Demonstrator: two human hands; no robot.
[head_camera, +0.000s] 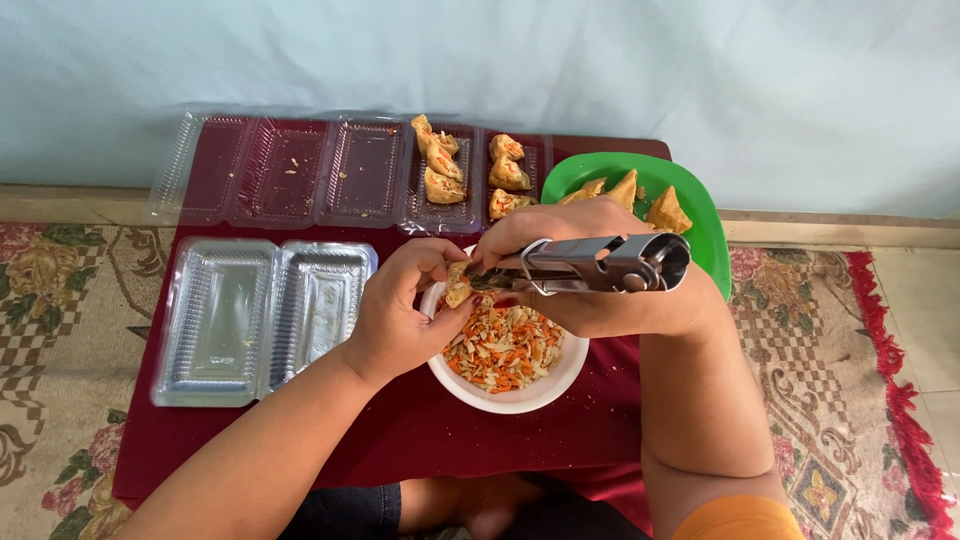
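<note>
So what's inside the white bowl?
The white bowl holds a chopped filling of orange carrot shreds and pale bits. The hands, left hand and right hand, cover the bowl's far side, so that part stays hidden.

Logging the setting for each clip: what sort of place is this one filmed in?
Probably a home floor used for small-batch snack packing. A low table with a dark red cloth stands on a patterned carpet against a plain wall, with clear plastic trays and a green plate of fried pieces.
</note>
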